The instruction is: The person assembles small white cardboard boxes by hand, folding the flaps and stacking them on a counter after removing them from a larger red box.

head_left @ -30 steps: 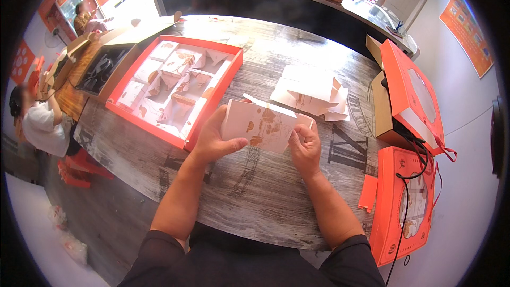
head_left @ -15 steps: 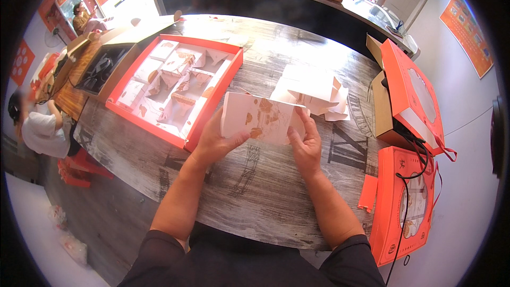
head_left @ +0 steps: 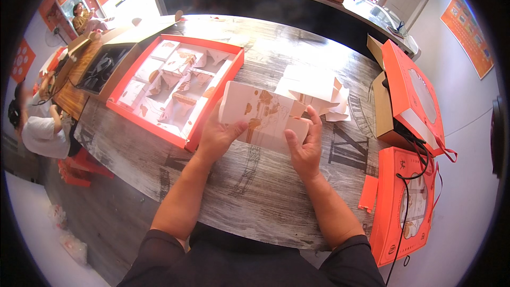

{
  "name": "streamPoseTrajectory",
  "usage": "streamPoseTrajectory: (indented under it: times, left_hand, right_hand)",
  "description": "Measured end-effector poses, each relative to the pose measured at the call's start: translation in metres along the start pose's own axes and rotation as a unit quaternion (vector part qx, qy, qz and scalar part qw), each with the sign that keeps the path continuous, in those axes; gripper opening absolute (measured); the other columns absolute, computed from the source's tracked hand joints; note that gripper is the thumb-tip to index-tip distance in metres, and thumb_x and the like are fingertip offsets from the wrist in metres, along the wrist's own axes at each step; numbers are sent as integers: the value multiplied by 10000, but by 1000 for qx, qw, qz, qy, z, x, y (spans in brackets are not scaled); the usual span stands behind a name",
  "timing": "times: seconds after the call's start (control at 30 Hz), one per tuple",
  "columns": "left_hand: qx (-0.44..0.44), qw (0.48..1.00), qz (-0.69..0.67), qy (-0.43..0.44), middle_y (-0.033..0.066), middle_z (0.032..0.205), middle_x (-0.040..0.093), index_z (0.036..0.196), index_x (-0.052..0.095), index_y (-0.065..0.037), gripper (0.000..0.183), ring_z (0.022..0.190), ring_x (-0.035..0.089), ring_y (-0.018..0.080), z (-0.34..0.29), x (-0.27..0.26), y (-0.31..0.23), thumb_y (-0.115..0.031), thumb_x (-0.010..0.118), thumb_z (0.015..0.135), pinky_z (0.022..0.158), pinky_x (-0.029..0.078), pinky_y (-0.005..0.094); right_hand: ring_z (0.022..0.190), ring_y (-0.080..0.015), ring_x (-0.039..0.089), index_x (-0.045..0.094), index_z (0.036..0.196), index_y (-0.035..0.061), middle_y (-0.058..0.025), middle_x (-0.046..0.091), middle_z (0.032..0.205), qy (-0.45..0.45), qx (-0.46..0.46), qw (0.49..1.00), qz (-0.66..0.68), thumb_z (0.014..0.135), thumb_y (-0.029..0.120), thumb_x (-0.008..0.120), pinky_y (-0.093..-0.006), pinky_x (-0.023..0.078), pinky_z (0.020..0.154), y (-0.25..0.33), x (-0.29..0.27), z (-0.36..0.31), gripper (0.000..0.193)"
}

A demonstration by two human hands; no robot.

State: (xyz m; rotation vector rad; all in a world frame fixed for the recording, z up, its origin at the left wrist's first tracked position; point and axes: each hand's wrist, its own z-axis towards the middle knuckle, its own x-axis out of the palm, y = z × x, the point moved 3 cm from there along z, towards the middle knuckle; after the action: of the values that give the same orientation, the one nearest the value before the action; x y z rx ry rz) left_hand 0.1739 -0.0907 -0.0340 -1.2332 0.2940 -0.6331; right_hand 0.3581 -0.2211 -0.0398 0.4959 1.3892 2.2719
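A white folded paper carton (head_left: 260, 114) with gold-brown printing is held up over the table in front of me. My left hand (head_left: 217, 135) is closed on its left end, thumb across the printed face. At the right end, my right hand (head_left: 306, 146) has its thumb in front and fingers around the edge, the index finger lifted. More white folded card pieces (head_left: 308, 87) lie on the table just beyond. To the left is a shallow red box (head_left: 215, 109) holding several white printed compartments and folded inserts.
Red gift boxes (head_left: 385, 202) with black cords and ribbons stand along the right edge, one leaning on a brown carton (head_left: 385, 111). A small red card (head_left: 367, 192) lies beside them. An open brown carton (head_left: 114, 77) sits at left. Two people are in the left background.
The carton has tilted, its right end dropping a little. My right index finger has lifted off its top edge, and the thumb has shifted. At far left, a person has moved.
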Motion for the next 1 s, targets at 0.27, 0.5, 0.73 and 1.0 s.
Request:
streamPoseTrajectory:
  times: [0.27,0.5,0.73,1.0]
  left_hand:
    - [5,996,87,-27,83,1116,698,1287,586,25,412,1010,650,147,-1,-3,0,-103,740,927,881,531,302]
    - [-3,990,117,74,72,1093,719,1271,622,10,410,964,666,133,-6,-3,-9,-81,755,894,817,547,306]
    - [-3,990,-134,-50,95,1123,716,1239,638,8,395,1013,672,157,2,17,-20,-178,768,916,879,542,315]
    - [-80,997,16,-10,75,1103,731,1209,661,17,258,988,666,126,-11,13,2,-96,668,978,845,547,295]
  right_hand:
    - [944,-101,612,591,1217,-25,-46,628,1073,39,7,999,-17,944,190,748,-245,514,818,-14,-8,1,382]
    - [830,-87,629,623,1182,7,-13,692,937,77,66,994,-43,947,126,731,-241,515,747,-6,-3,-2,285]
    - [804,-69,612,647,1125,16,-15,689,919,36,117,988,92,985,139,689,-221,490,703,-12,-6,-2,191]
    - [667,-100,610,655,866,9,-57,675,769,105,44,986,-125,965,133,690,-300,481,592,1,6,-8,162]
